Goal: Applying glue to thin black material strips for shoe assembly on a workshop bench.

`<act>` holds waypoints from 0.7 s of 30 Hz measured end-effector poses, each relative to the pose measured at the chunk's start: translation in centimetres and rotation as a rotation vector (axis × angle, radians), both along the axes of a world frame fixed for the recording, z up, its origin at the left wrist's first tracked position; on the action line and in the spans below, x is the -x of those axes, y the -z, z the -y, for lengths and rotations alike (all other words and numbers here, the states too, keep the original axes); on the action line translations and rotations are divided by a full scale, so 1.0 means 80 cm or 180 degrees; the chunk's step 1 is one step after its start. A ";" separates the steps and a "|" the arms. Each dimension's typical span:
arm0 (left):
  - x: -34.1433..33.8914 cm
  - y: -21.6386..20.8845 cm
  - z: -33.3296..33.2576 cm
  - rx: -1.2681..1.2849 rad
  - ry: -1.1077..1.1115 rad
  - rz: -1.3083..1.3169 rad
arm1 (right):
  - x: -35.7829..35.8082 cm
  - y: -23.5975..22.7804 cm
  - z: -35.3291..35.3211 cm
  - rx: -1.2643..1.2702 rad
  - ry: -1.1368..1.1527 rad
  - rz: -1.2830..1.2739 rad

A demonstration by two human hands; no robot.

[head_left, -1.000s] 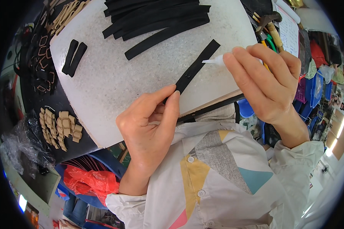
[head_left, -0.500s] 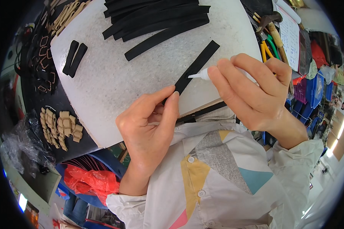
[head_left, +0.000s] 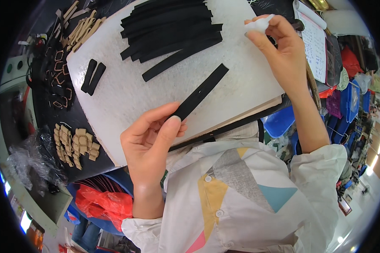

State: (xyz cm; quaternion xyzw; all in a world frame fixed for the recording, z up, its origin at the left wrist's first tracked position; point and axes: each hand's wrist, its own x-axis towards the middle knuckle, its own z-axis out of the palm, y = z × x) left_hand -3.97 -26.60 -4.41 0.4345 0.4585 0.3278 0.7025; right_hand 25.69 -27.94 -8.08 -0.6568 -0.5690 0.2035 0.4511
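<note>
My left hand (head_left: 150, 137) pinches the lower end of a black strap (head_left: 202, 90) between thumb and fingers. The strap slants up to the right above the pale board (head_left: 118, 97), with a tiny shiny spot near its middle. At the board's far right corner, my right hand (head_left: 285, 50) closes around a small white nozzle bottle (head_left: 259, 25), its tip pointing up and right, away from the strap. Beyond the held strap lies a heap of black straps (head_left: 169, 29). Two short folded black loops (head_left: 93, 76) rest on the board's left side.
Left of the board are beige folded pieces (head_left: 74, 143), metal buckles (head_left: 60, 74) and beige strips (head_left: 86, 31) on a black table. A red plastic bag (head_left: 103, 202) sits in a blue bin at lower left. A written notebook (head_left: 312, 46) lies to the right.
My right hand has lifted the bottle off the strap and carried it away to the far right. My left hand has shifted slightly left and down with the strap.
</note>
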 end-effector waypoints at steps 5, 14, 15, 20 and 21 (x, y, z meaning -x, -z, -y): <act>0.012 0.006 0.004 -0.0023 -0.0283 0.0653 | 0.031 -0.026 0.013 -0.0170 0.0732 0.0272; 0.000 0.010 0.020 -0.1566 -0.0062 -0.0978 | 0.100 -0.050 0.057 0.0917 0.0510 -0.2330; -0.001 0.015 0.020 -0.2327 0.0073 -0.1527 | 0.104 -0.050 0.057 0.0880 0.0548 -0.1865; -0.036 0.045 0.019 -0.3393 -0.0357 -0.1687 | 0.119 -0.023 0.060 -0.0425 -0.0330 0.0787; -0.034 0.045 0.019 -0.3389 -0.0198 -0.1692 | 0.119 -0.015 0.064 -0.0532 -0.0407 0.0794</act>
